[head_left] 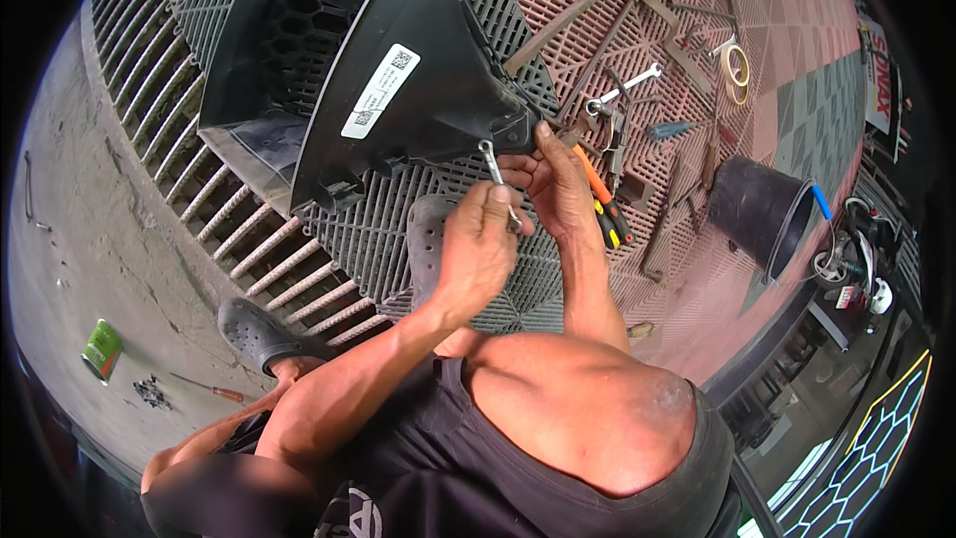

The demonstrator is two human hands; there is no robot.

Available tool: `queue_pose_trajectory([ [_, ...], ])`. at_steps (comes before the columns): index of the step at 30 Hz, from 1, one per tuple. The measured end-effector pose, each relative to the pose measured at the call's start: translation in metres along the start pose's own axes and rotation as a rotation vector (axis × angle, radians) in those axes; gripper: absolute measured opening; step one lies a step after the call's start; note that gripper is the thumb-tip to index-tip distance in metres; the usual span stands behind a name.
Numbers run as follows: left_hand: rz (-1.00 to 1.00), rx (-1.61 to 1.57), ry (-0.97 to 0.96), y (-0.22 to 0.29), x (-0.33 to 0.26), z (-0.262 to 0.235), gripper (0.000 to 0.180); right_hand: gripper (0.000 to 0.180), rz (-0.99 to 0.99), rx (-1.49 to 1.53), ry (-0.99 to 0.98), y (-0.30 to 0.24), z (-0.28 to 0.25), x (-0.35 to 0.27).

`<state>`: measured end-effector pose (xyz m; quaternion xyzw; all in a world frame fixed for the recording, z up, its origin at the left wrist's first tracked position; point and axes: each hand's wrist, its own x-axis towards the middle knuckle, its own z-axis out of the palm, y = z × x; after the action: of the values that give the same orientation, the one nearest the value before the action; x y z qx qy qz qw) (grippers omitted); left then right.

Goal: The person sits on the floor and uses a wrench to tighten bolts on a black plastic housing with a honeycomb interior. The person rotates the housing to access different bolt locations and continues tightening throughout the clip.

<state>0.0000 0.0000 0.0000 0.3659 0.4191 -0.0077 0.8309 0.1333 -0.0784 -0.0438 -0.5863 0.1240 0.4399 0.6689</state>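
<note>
A large black plastic car part (398, 70) with a honeycomb grille and a white label stands tilted on the grid floor. My left hand (476, 244) is closed around a small silver wrench (493, 167) whose head sits at the part's lower corner. My right hand (558, 184) holds that same corner of the black part, fingers pressed against its edge, just right of the wrench.
Tools lie on the red grid tiles: a silver spanner (625, 87), an orange-handled screwdriver (602, 201), metal bars, a tape roll (736, 67). A black bucket (762, 214) lies at right. Dark clogs (261, 331) rest on the grey grid. A green packet (102, 347) lies on the concrete.
</note>
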Motion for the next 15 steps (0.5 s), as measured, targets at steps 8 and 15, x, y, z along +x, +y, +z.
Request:
queue_pose_trajectory([
  [8, -0.107, -0.118, 0.005, 0.013, 0.008, 0.039, 0.034, 0.060, 0.114, -0.426, 0.135, -0.031, 0.006, 0.007],
  [15, -0.223, -0.250, 0.070, 0.025, 0.012, 0.054, 0.035, 0.057, 0.117, -0.565, 0.141, -0.054, 0.028, 0.006],
])
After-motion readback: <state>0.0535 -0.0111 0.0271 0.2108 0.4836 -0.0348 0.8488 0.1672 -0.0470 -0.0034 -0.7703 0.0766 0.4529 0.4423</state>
